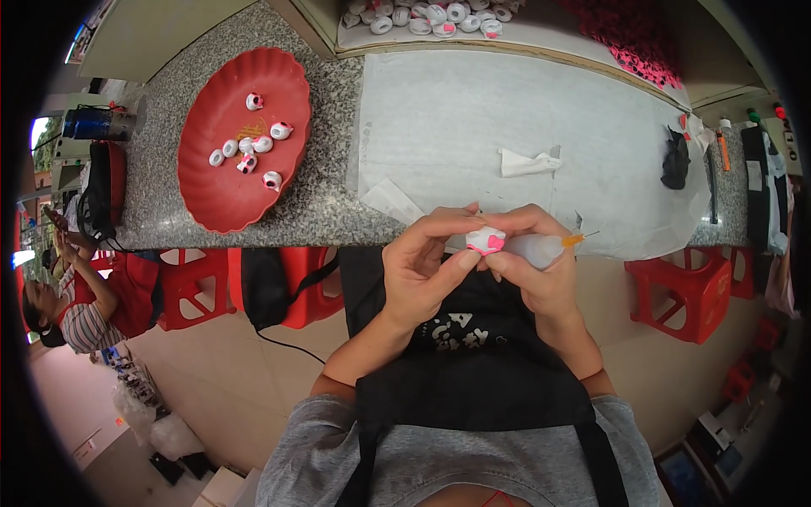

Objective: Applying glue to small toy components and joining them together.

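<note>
At the table's near edge, both my hands meet around a small white figure [485, 239] with pink trim along its lower side. My left hand [422, 266] pinches the figure between thumb and fingers. My right hand [545, 283] also has its fingertips against it. Tucked in the right hand is a translucent squeeze bottle [538, 248] with an orange needle tip pointing to the right. Beyond my hands, a crumpled white tissue [530, 162] rests on the white sheet [439, 110] that covers the tabletop.
On the left, a red scalloped plate [198, 169] holds several similar white pieces. More lie on a shelf [439, 42] at the back, beside a pink-and-black pile [629, 42]. A black scrap [675, 159] lies at right. Red stools [684, 291] stand below; another person [93, 304] sits far left.
</note>
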`<state>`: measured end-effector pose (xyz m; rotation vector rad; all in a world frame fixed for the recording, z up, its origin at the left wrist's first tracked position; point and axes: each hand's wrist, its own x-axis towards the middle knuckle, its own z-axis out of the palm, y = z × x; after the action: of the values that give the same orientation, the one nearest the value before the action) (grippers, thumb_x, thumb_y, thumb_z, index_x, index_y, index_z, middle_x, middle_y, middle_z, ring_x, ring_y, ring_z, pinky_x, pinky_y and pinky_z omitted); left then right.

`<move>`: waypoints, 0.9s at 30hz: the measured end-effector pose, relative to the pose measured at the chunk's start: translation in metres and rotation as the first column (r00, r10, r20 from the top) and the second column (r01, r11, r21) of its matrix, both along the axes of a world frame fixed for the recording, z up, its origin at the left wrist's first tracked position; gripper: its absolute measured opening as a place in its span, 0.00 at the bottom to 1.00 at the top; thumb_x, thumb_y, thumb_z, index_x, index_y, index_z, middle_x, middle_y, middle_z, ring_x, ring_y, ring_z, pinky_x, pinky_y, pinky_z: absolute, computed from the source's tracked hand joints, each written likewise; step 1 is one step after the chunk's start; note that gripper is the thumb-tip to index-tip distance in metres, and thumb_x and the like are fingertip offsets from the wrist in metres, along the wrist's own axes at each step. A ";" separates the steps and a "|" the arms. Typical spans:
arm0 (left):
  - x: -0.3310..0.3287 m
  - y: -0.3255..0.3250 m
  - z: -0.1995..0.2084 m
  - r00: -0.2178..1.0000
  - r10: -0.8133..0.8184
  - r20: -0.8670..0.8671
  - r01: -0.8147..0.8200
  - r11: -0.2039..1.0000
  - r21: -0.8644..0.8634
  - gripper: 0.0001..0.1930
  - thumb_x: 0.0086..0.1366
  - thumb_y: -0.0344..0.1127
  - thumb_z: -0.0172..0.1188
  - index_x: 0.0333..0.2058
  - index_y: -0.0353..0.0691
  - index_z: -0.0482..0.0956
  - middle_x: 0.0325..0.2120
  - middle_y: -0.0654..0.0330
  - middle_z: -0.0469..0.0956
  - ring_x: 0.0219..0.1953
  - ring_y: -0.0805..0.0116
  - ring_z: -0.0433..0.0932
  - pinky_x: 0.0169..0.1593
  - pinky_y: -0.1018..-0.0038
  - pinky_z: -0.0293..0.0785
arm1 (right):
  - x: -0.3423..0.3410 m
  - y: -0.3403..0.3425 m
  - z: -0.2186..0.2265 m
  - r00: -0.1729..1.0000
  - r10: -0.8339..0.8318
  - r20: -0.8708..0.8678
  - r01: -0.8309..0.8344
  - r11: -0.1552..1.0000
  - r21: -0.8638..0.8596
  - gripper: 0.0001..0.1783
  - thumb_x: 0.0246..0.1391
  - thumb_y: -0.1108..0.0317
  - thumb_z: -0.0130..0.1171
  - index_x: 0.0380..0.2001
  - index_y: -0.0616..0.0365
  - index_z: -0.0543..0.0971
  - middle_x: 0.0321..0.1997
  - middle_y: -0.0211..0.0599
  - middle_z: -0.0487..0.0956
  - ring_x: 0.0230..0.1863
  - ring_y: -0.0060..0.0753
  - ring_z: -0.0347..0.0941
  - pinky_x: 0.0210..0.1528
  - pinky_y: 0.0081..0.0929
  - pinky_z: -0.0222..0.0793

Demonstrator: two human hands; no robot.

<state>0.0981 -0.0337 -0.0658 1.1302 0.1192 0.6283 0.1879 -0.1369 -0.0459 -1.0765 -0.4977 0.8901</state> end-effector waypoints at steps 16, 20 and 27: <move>-0.001 -0.001 0.000 1.000 -0.027 -0.004 0.027 0.997 -0.071 0.13 0.47 0.18 0.51 0.35 0.31 0.69 0.33 0.55 0.70 0.40 0.68 0.68 0.54 0.64 0.51 | 0.002 0.000 -0.001 1.000 0.019 -0.021 -0.019 1.000 0.005 0.14 0.39 0.80 0.54 0.35 0.63 0.71 0.24 0.29 0.71 0.25 0.13 0.64 0.28 0.11 0.60; -0.001 -0.001 0.001 1.000 -0.022 -0.016 0.021 0.999 -0.047 0.12 0.47 0.18 0.51 0.35 0.31 0.69 0.33 0.55 0.70 0.39 0.68 0.68 0.54 0.63 0.51 | 0.001 0.000 -0.003 1.000 0.008 -0.012 -0.008 1.000 0.024 0.14 0.39 0.80 0.54 0.34 0.63 0.71 0.23 0.28 0.71 0.25 0.14 0.65 0.28 0.11 0.61; -0.001 0.002 -0.002 0.999 -0.028 0.018 0.027 0.999 0.042 0.13 0.47 0.19 0.52 0.35 0.33 0.69 0.33 0.55 0.71 0.39 0.68 0.68 0.54 0.62 0.50 | 0.001 0.000 -0.003 0.999 -0.002 -0.033 0.003 1.000 0.031 0.13 0.38 0.80 0.54 0.33 0.64 0.71 0.23 0.29 0.71 0.24 0.16 0.66 0.28 0.12 0.61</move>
<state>0.0975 -0.0313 -0.0675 1.1638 0.0750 0.6193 0.1888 -0.1364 -0.0485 -1.0330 -0.4814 0.8939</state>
